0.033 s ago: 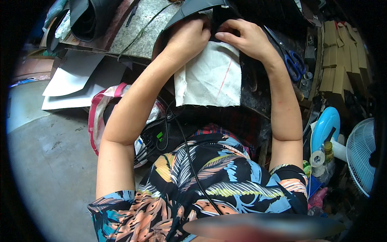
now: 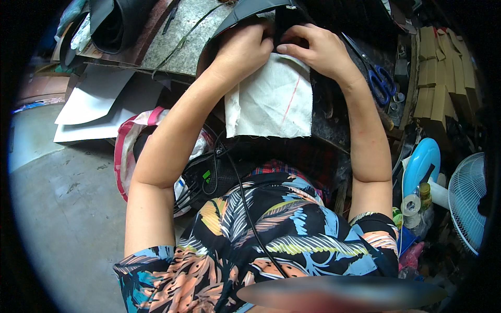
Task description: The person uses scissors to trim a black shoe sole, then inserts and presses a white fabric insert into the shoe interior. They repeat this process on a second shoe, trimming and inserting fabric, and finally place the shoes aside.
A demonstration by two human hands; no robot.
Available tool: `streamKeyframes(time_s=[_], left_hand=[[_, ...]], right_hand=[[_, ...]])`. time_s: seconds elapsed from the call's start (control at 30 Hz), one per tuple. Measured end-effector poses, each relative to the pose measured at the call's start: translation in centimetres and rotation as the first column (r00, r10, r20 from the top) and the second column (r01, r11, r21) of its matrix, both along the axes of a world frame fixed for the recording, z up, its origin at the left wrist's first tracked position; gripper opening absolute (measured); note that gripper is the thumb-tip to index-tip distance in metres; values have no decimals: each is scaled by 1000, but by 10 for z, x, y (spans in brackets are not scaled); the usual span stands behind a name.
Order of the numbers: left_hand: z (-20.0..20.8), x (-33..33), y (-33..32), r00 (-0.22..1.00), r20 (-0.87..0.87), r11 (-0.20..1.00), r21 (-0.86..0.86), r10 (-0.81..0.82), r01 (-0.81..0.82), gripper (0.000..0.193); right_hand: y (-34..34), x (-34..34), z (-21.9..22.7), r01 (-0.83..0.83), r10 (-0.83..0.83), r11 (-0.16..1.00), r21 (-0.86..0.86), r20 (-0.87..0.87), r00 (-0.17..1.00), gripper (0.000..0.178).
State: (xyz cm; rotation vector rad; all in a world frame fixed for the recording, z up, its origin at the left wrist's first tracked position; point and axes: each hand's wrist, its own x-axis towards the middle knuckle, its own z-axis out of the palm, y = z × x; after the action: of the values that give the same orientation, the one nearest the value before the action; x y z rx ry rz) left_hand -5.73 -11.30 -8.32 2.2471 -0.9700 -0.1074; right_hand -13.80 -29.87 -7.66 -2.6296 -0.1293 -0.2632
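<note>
My left hand (image 2: 245, 44) is closed at the upper left edge of a white cloth piece (image 2: 271, 99) with a thin red line. It reaches beneath a dark, leather-like sheet (image 2: 245, 13) that curves over it, so its fingertips are hidden. Close beside it, my right hand (image 2: 315, 47) has its fingers curled and its thumb bent in near the cloth's top corner. What either hand pinches is lost in shadow. The cloth hangs down toward me, its lower edge frayed.
Blue-handled scissors (image 2: 381, 83) lie to the right of my right forearm. Farther right are stacked cardboard strips (image 2: 438, 78) and a fan (image 2: 467, 201). A pink-edged bag (image 2: 122, 161) and white sheets (image 2: 99, 104) are at left, with a rolled dark sheet (image 2: 112, 31) on the grey bench.
My right thumb and fingers have shifted very slightly; the cloth and my arms are almost in the same place.
</note>
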Motion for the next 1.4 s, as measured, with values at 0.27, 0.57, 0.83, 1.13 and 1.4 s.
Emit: streamKeyframes(time_s=[0.27,0.57,0.83,1.13,1.4], left_hand=[[1,2,3,981,-28,978,-92,-191,187,37],[2,-6,4,986,-19,981,-99,-167,164,34],[9,-3,2,969,-232,994,-84,-82,64,27],[-2,3,-5,994,-104,997,-57,46,-52,27],[-6,-8,-11,982,160,988,-137,99,-77,17]], right_hand=[[5,4,-2,73,-66,992,98,-71,995,29],[-2,10,-23,93,-73,935,341,-69,995,27],[-7,9,-18,88,-2,792,604,-142,990,17],[-10,7,-3,-40,-36,843,537,130,991,25],[5,-51,33,224,-202,917,331,-99,974,64]])
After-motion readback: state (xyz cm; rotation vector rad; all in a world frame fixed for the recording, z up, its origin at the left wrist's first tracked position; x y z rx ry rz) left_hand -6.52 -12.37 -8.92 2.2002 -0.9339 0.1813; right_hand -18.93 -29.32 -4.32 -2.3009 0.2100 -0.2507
